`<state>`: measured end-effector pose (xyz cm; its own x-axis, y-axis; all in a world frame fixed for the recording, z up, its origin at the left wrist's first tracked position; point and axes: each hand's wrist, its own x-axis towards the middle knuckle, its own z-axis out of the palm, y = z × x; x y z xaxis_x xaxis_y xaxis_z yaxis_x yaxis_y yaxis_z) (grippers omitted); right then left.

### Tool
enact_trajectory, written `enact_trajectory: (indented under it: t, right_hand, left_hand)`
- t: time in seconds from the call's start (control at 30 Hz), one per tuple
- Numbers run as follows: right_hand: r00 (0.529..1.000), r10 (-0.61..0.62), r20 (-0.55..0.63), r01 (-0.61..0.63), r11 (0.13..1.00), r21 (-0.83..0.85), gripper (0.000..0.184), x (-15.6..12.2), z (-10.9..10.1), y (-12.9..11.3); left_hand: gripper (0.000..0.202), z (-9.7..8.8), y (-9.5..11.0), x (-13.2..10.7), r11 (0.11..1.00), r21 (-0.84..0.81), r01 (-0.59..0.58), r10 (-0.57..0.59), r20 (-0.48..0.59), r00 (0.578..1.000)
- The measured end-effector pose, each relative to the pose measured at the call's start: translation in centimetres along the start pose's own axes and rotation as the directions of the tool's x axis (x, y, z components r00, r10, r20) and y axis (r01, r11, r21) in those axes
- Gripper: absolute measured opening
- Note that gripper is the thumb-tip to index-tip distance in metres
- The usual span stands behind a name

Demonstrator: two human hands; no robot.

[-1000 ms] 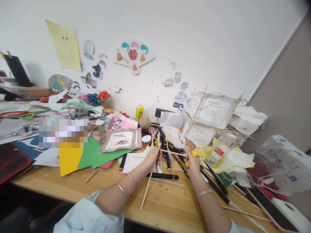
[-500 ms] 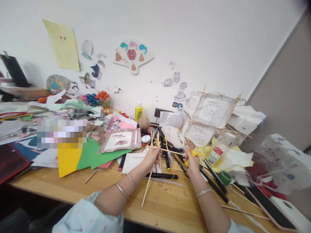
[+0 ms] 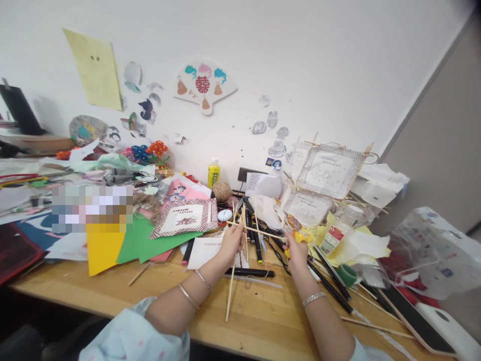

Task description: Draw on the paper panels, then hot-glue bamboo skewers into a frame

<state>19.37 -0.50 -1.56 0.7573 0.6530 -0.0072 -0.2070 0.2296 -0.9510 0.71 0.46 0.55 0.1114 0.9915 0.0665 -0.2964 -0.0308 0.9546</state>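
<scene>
My left hand [image 3: 232,242] is closed around several long wooden sticks [image 3: 232,281] held nearly upright, their lower ends hanging over the wooden table [image 3: 263,316]. A thin cross stick [image 3: 259,231] runs from that bundle to my right hand [image 3: 296,249]. That right hand grips a yellow tool [image 3: 299,237] at the stick's right end; I cannot make out what tool it is. Both wrists wear bracelets. Black marker pens [image 3: 251,272] lie on the table just beneath my hands.
Yellow and green paper sheets [image 3: 124,240] and a patterned framed card [image 3: 187,216] lie to the left. A twine ball [image 3: 221,191] and yellow glue bottle [image 3: 214,173] stand by the wall. Stick-framed paper panels [image 3: 330,173], crumpled paper and a plastic bag [image 3: 432,250] fill the right.
The stick bundle in my left hand has swung a little more upright, its lower end shifting right. Both hands stay in nearly the same place.
</scene>
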Motion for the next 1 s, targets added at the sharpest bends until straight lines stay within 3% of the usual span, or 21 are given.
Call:
enact_trajectory:
  t: [0.53, 1.0]
  right_hand:
    - [1.0, 0.021, 0.001, -0.021, 0.999, 0.05, 0.039, 0.29, -0.18, -0.12]
    - [1.0, 0.018, 0.001, -0.018, 0.999, 0.028, 0.031, 0.37, -0.11, 0.08]
  left_hand:
    - [0.04, -0.12, 0.08, 0.19, 1.0, 0.002, 0.025, -0.025, 0.036, 0.999]
    - [0.037, 0.02, -0.22, 0.1, 0.999, 0.037, 0.025, -0.026, 0.044, 0.999]
